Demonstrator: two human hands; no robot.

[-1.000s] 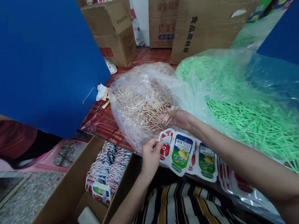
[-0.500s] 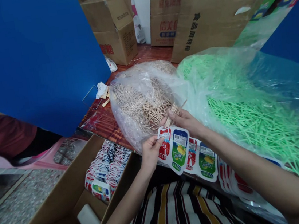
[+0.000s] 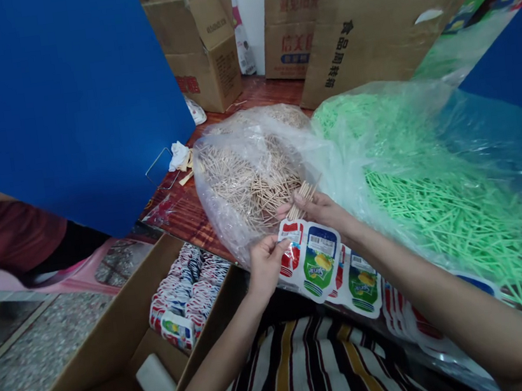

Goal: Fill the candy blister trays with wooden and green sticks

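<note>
My left hand (image 3: 269, 264) pinches the left edge of a flat printed pouch (image 3: 319, 263) with a red cola half and a green-and-blue Sprite half. Just above it, my right hand (image 3: 319, 208) is closed around a small bundle of thin tan sticks (image 3: 303, 195); its fingers are close to the pouch's top edge. Behind both hands, a clear plastic bag (image 3: 212, 192) holds a heap of similar sticks (image 3: 272, 187). More pouches (image 3: 363, 281) lie overlapped in a row under my right forearm.
Bright green sticks (image 3: 443, 229) fill another plastic bag on the right. At lower left, a cardboard box (image 3: 85, 360) holds stacked pouches (image 3: 191, 288) and a white device (image 3: 155, 382). Cartons (image 3: 218, 53) stand at the back of the table. A person's maroon sleeve (image 3: 6, 229) shows at left.
The held pouch has shifted slightly right and tilted, covering more of the pouch behind it. The sticks in my right hand have fanned out a little.
</note>
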